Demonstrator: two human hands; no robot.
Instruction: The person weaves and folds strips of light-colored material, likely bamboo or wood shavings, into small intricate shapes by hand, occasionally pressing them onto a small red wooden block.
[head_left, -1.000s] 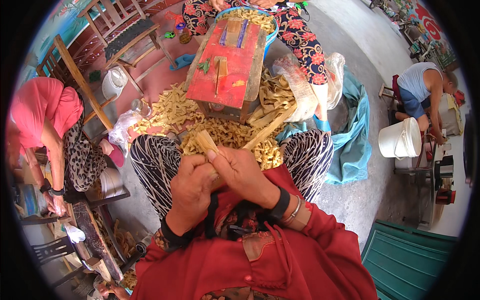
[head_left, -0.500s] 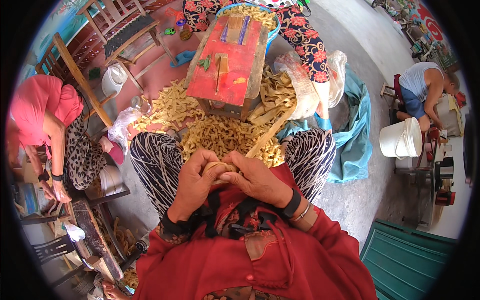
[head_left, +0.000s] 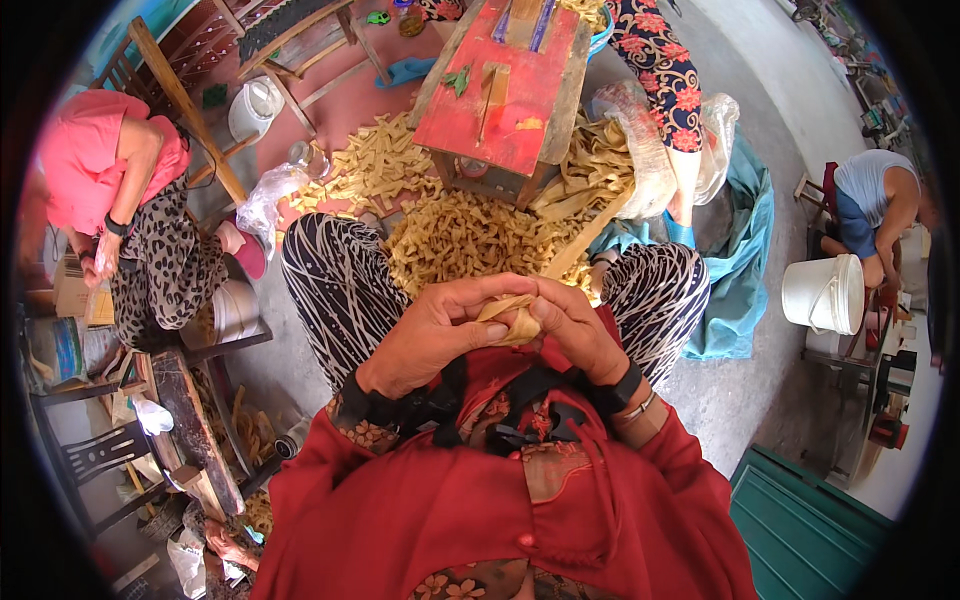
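Observation:
Between my two hands, in front of my lap, sits a folded, pale yellow-tan strip (head_left: 512, 318), crumpled into a small bundle. My left hand (head_left: 432, 330) pinches one side of it with thumb and fingers. The curled fingers of my right hand (head_left: 582, 328) grip the other side. Just beyond the right hand, a long flat tan strip (head_left: 590, 238) slants up toward a clear plastic bag (head_left: 635, 155) of similar strips; whether it joins the bundle is hidden by my fingers. A heap of short, knotted-looking tan pieces (head_left: 465, 242) lies past my hands, between my knees.
A red-topped wooden bench (head_left: 495, 110) stands beyond the heap, with a person's flowered trouser leg (head_left: 665, 70) at its right. A blue cloth (head_left: 735, 270) lies on the floor. Co-workers sit at left and right. White buckets (head_left: 822, 294) (head_left: 257, 105) stand at both sides.
My view has shifted, so the bench and heap appear further right and higher. My fingers have moved around the strip, and more of the bundle shows. The left co-worker's hands have risen.

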